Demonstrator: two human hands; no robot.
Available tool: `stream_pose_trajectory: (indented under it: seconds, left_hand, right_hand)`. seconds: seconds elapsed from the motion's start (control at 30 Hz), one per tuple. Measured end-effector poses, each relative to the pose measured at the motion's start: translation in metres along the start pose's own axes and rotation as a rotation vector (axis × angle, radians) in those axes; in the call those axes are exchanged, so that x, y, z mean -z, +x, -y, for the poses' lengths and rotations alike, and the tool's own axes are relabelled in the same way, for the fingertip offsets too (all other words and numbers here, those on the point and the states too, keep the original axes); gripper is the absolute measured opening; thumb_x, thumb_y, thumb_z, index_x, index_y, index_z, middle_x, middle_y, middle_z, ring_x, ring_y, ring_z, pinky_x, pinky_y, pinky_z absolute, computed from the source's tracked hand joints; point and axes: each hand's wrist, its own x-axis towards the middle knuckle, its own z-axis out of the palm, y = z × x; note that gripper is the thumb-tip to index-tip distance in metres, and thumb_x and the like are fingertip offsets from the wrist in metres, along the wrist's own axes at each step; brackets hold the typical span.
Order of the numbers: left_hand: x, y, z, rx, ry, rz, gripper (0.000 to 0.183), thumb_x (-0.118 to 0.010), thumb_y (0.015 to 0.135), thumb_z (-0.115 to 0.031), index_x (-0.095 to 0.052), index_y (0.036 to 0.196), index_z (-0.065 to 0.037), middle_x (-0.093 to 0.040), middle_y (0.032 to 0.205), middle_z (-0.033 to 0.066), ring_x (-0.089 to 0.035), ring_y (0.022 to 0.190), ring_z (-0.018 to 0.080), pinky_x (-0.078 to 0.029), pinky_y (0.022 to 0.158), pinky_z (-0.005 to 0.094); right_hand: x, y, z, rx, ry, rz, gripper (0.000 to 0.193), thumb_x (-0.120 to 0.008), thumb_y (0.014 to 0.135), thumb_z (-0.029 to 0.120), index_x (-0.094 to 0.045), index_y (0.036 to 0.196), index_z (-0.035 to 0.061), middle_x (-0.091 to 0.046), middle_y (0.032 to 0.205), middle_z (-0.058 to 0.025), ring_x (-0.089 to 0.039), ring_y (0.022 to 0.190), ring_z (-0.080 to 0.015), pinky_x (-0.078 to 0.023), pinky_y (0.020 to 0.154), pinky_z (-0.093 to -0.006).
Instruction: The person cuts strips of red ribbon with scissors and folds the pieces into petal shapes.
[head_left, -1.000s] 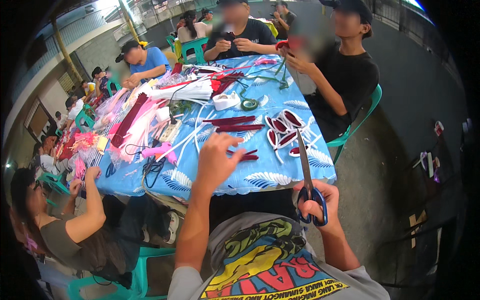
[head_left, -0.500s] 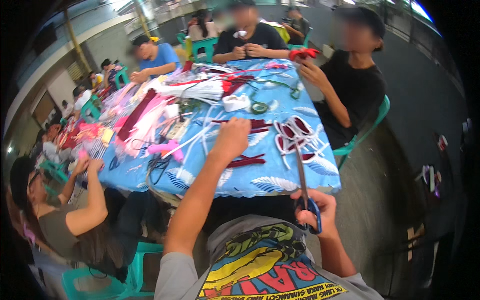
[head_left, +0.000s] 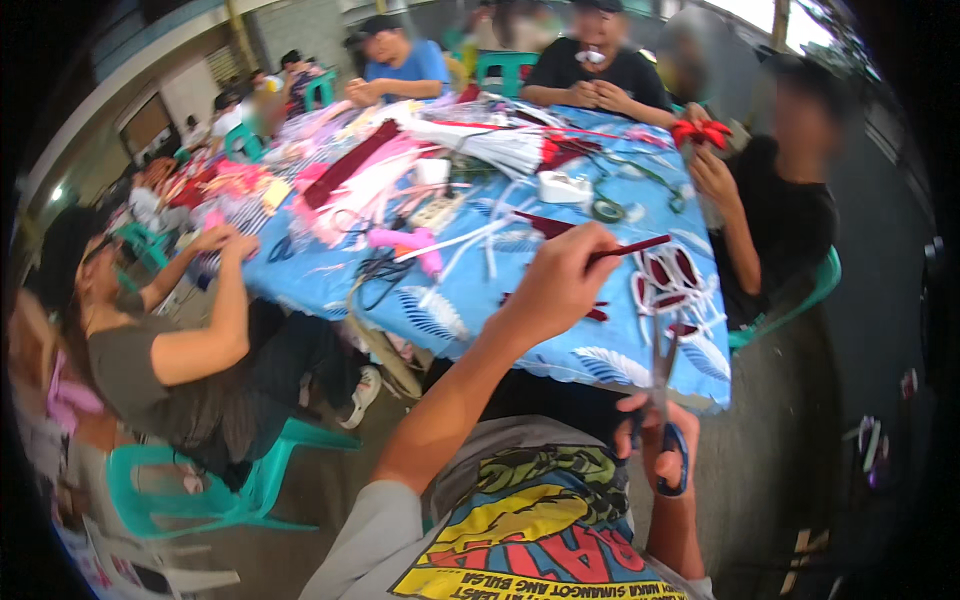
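My left hand (head_left: 562,278) is closed on a dark red pipe cleaner (head_left: 642,245), raised just over the table, its free end pointing right. In my right hand (head_left: 662,438), near the table's front edge, are scissors (head_left: 664,372) with blue handles; the blades point away from me and look slightly parted. Just beyond the blade tips lie several leaf-shaped loops (head_left: 672,272) with white edges and dark red middles. More dark red pipe cleaners (head_left: 545,225) lie partly hidden behind and under my left hand.
A blue leaf-patterned cloth (head_left: 385,305) covers the table. On it are a pink glue gun (head_left: 415,248), a power strip (head_left: 437,212), green tape (head_left: 607,208), a white roll (head_left: 565,187) and bundles of pipe cleaners (head_left: 490,146). People sit around; one at the right holds a red flower (head_left: 700,133).
My left hand has lifted off the tabletop pile with a dark red pipe cleaner and moved right. The scissor blades have parted a little. The whole view has shifted.
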Motion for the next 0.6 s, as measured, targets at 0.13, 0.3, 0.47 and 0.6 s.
stream_pose_trajectory:
  seconds: [0.13,0.3,0.47,0.6]
  left_hand:
    - [0.011,-0.043,-0.028,0.234,-0.234,-0.058,0.009,-0.062,0.103,-0.005,-0.063,0.107,0.003,-0.067,0.089,0.0054,-0.06,0.077,0.0076,-0.049,0.066,0.0235]
    - [0.01,-0.072,-0.056,0.277,-0.362,-0.153,0.011,-0.061,0.103,-0.005,-0.061,0.111,0.003,-0.07,0.088,0.0074,-0.056,0.069,0.0063,-0.044,0.062,0.021]
    - [0.014,-0.095,-0.062,0.223,-0.259,-0.15,0.011,-0.062,0.103,-0.006,-0.061,0.109,0.003,-0.071,0.086,0.0096,-0.057,0.068,0.0067,-0.044,0.059,0.0208]
    - [0.011,-0.108,-0.063,0.277,-0.297,-0.163,0.011,-0.061,0.104,-0.008,-0.061,0.108,0.002,-0.072,0.086,0.0101,-0.058,0.067,0.0073,-0.043,0.057,0.0206]
  right_hand:
    - [-0.016,0.005,-0.002,-0.071,0.09,0.158,0.104,-0.088,0.066,0.071,-0.06,0.131,-0.0052,-0.068,0.085,-0.0057,-0.061,0.078,-0.0107,-0.04,0.066,-0.0241]
    - [-0.036,0.005,0.004,-0.07,0.174,0.219,0.1,-0.091,0.068,0.064,-0.058,0.134,-0.0032,-0.066,0.088,-0.0034,-0.057,0.081,-0.0078,-0.037,0.068,-0.0228]
    - [-0.04,0.007,0.006,-0.041,0.194,0.241,0.1,-0.09,0.068,0.065,-0.058,0.135,-0.0027,-0.066,0.088,-0.003,-0.057,0.081,-0.0078,-0.037,0.068,-0.0227]
    - [-0.04,0.01,0.012,-0.022,0.18,0.242,0.099,-0.091,0.068,0.063,-0.058,0.134,-0.0025,-0.066,0.089,-0.003,-0.057,0.081,-0.0067,-0.038,0.067,-0.0219]
